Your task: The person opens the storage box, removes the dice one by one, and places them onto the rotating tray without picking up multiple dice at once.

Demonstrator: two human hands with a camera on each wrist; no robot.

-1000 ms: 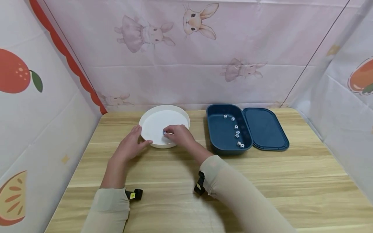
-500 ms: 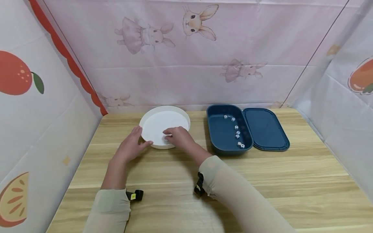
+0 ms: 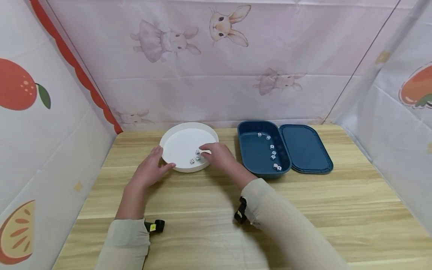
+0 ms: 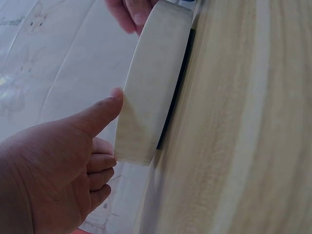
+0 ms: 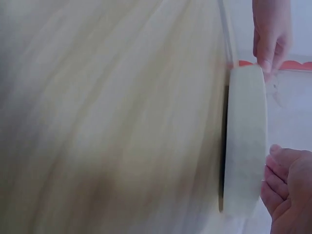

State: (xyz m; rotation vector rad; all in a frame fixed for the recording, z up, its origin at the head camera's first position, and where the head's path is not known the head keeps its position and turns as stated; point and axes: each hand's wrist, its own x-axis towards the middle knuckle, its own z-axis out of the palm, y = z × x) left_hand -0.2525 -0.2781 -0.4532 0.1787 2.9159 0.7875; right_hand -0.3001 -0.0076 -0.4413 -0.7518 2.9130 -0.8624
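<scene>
A round white tray [image 3: 179,144] stands on the wooden table, with three white dice [image 3: 197,158] showing near its front right. My left hand [image 3: 148,169] rests against the tray's left rim, fingers along the side and thumb touching the front. Above the tray's right part is my right hand [image 3: 217,155], its thumb and forefinger apart beside the dice; no die shows between them. In the left wrist view the left thumb [image 4: 105,109] touches the tray's outer wall [image 4: 151,78]. The right wrist view shows the right hand's fingers [image 5: 275,187] loosely bent; the tray wall hides the dice.
A dark blue box [image 3: 251,157] with several white dice [image 3: 273,152] inside stands right of the tray. Its flat blue lid [image 3: 307,150] lies against the box's right side. A patterned cloth wall [image 3: 229,101] rises behind the table [image 3: 189,210].
A die pinched by my right hand a second ago is no longer between the fingertips. That hand has moved right and its fingers have parted, uncovering three dice. The left hand stays at the rim.
</scene>
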